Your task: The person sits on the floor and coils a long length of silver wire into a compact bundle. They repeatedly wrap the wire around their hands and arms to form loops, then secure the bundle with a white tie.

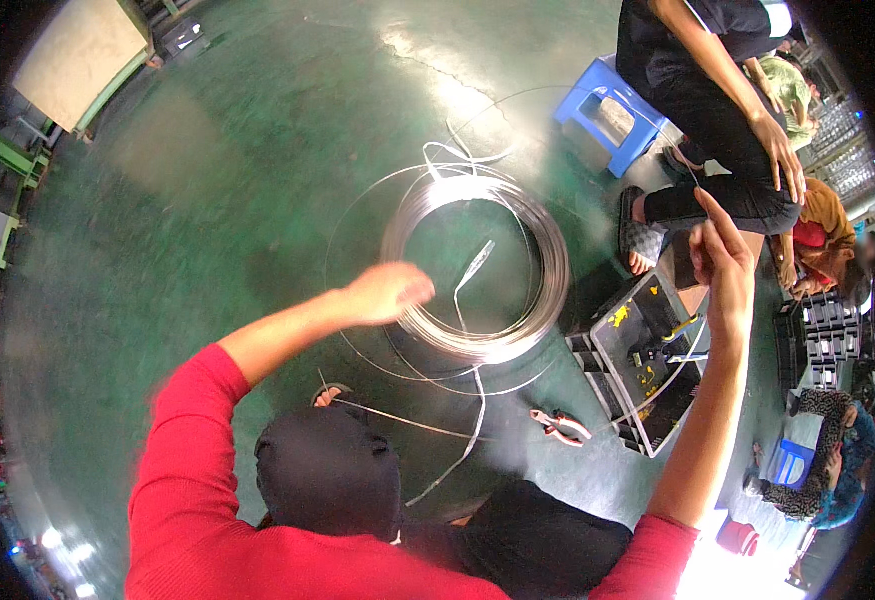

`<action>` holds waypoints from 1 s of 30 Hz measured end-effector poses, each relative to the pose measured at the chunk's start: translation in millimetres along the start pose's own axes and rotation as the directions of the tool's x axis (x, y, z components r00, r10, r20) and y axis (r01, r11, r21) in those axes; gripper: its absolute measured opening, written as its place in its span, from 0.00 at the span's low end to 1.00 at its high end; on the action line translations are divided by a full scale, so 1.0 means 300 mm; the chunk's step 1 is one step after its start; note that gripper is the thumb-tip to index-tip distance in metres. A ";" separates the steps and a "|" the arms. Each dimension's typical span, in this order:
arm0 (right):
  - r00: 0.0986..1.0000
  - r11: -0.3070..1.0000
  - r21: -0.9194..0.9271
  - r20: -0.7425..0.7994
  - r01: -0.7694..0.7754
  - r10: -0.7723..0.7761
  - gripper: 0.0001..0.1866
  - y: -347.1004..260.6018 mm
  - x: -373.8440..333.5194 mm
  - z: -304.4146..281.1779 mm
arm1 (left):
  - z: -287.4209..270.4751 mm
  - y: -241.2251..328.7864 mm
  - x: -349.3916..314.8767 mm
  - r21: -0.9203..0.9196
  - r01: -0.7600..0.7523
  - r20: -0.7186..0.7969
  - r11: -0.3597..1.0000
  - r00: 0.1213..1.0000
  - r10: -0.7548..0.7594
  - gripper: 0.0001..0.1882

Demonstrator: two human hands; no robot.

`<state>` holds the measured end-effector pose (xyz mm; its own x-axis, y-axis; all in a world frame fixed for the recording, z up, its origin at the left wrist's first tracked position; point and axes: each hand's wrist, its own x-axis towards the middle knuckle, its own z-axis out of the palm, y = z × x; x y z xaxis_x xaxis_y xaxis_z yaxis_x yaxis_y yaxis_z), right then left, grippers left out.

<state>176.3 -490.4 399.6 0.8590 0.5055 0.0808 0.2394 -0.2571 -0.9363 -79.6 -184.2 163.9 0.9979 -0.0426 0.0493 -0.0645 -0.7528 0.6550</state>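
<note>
A large coil of thin silvery wire [558, 270] lies on the green floor in front of me. White ties or strips [483, 388] run around and across it. At the coil's left edge is my left hand [395, 292], its fingers smeared by motion, so their grip is unclear. My right hand [726, 255] is raised to the right, above a dark crate. A loose strand arcs from the coil past the blue stool to its fingertips, which appear closed on that wire. Pliers [561, 427] with red and black handles lie on the floor near the coil.
A dark crate [613, 345] with tools and yellow bits stands at the right. Beyond it, a person in black [728, 120] sits by a blue stool [613, 115]. Farther right are other people and stacked bins [828, 340]. A pale board [83, 60] stands far left.
</note>
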 end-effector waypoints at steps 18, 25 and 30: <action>0.994 0.991 -0.132 -0.095 0.035 -0.047 0.22 -0.012 -0.094 0.031 | -0.047 -0.692 0.579 -0.800 0.362 -0.136 0.478 0.666 -0.733 0.17; 0.971 0.987 0.021 -0.179 -0.159 0.160 0.23 0.019 -0.062 0.035 | -0.081 -0.655 0.580 -0.740 0.249 -0.292 0.625 0.718 -0.632 0.10; 0.979 0.989 0.032 -0.140 -0.142 0.145 0.22 0.037 -0.041 0.070 | -0.117 -0.600 0.602 -0.794 0.447 -0.055 0.412 0.622 -0.781 0.22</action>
<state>159.0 -482.2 381.0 0.9395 0.3425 -0.0086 0.1005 -0.2996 -0.9488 111.8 -33.4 81.3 0.6703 0.5980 -0.4393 0.4124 0.1920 0.8905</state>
